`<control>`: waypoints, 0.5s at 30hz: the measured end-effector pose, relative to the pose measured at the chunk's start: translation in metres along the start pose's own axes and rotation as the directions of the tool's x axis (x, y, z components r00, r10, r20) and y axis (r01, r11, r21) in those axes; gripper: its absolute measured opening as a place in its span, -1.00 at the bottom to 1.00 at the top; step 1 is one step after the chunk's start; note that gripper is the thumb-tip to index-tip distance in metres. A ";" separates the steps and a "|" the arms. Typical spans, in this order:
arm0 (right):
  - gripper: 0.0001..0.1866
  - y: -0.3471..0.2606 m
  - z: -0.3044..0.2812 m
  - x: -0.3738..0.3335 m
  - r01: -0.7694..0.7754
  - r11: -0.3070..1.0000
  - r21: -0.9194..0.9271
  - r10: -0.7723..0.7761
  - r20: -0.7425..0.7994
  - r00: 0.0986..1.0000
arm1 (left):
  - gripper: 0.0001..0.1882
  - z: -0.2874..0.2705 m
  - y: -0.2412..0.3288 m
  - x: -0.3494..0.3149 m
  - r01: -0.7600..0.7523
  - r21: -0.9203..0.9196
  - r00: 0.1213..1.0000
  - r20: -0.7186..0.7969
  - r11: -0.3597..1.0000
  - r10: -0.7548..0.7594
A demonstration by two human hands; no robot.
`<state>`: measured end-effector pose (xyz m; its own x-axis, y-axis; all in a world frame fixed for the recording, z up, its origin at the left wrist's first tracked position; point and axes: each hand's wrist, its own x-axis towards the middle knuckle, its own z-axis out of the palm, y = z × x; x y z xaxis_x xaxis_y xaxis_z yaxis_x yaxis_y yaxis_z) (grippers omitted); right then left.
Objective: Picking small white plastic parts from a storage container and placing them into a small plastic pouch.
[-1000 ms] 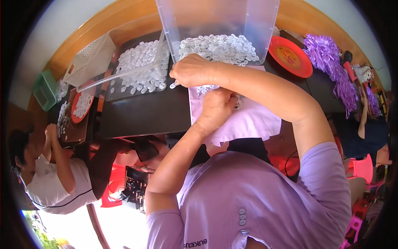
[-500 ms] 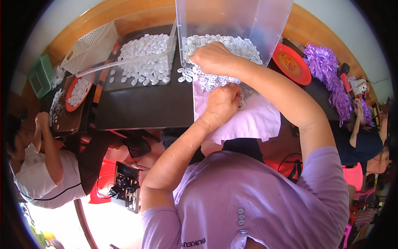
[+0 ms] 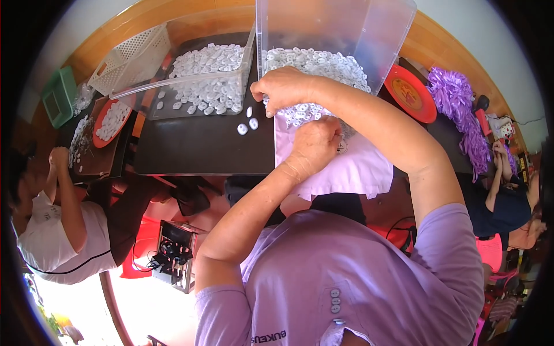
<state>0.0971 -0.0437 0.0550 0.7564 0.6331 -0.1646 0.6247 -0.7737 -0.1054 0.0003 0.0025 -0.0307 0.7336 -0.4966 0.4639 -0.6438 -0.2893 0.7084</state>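
My right hand reaches across to the front of an upright clear plastic bin. Its thumb and forefinger are apart, at the left edge of a heap of small white oval pieces. Below it my left hand is closed, resting on a pink cloth that hangs over the table edge. What its curled fingers hold is hidden; some fine grey strands show beside them. Three loose white pieces lie on the dark table just left of the right hand.
To the left a clear tub lies with more white pieces spilling inside. A red plate and purple ribbon bundles are on the right. One co-worker sits at far left beside a red dish; another sits at right.
My right hand has moved slightly down and left, and its fingers have spread. Most of the loose pieces at the heap's left side are no longer visible there. My left hand has barely moved.
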 end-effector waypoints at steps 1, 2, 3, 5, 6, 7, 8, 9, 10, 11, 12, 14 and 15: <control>-0.58 0.001 0.000 0.000 0.020 1.000 0.022 -0.020 -0.019 1.000 | -0.91 0.000 0.000 0.000 0.000 -0.001 1.000 0.000 1.000 0.000; -0.58 0.002 0.001 0.000 0.019 1.000 0.022 -0.019 -0.017 1.000 | -0.91 0.000 0.000 0.000 0.002 -0.009 1.000 -0.005 1.000 -0.002; -0.60 0.001 0.000 0.000 0.006 1.000 0.026 -0.006 -0.011 1.000 | -0.91 0.000 0.000 0.000 0.007 -0.016 1.000 -0.009 1.000 -0.007; -0.62 0.000 0.002 0.001 -0.008 0.999 0.031 0.008 -0.002 1.000 | -0.91 0.000 0.000 0.001 0.013 -0.024 1.000 -0.011 1.000 -0.013; -0.69 0.001 0.005 0.001 -0.007 1.000 0.024 0.008 -0.053 0.999 | -0.91 -0.001 0.000 0.001 0.019 -0.030 1.000 -0.015 0.999 -0.019; -0.77 0.001 0.007 0.001 -0.007 1.000 0.017 0.008 -0.104 0.995 | -0.91 -0.001 0.001 0.001 0.020 -0.033 1.000 -0.015 0.999 -0.020; -0.77 0.003 0.009 0.000 -0.008 1.000 0.017 0.009 -0.101 0.995 | -0.92 -0.001 0.002 0.002 0.018 -0.035 1.000 -0.015 0.999 -0.018; -0.82 0.004 0.009 -0.002 -0.028 0.994 -0.103 0.012 -0.156 0.988 | -0.92 -0.002 0.002 0.001 0.018 -0.035 1.000 -0.017 0.999 -0.019; -0.85 0.005 0.009 -0.005 -0.055 0.974 -0.219 0.008 -0.211 0.978 | -0.92 -0.002 0.001 0.001 0.022 -0.036 1.000 -0.021 0.999 -0.022; -0.88 0.010 0.009 -0.009 -0.024 0.979 -0.202 -0.031 -0.264 0.964 | -0.92 -0.002 0.000 0.001 0.015 -0.040 1.000 -0.026 0.999 -0.016; -0.88 0.011 0.007 -0.014 -0.022 0.979 -0.203 -0.033 -0.263 0.964 | -0.92 -0.001 0.000 0.001 0.006 -0.044 0.999 -0.031 0.999 -0.008; -0.89 0.012 0.002 -0.019 -0.104 0.961 -0.256 0.040 -0.242 0.970 | -0.90 -0.001 -0.002 0.000 0.006 -0.037 0.999 -0.043 0.999 -0.007; -0.84 0.010 -0.001 -0.019 -0.111 0.968 -0.225 0.060 -0.221 0.973 | -0.88 0.000 -0.002 0.001 -0.001 -0.032 0.999 -0.046 0.999 0.000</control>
<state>0.0891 -0.0640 0.0577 0.8166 0.5750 0.0505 0.5647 -0.8139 0.1371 0.0019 0.0026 -0.0316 0.7430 -0.4582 0.4878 -0.6373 -0.2620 0.7247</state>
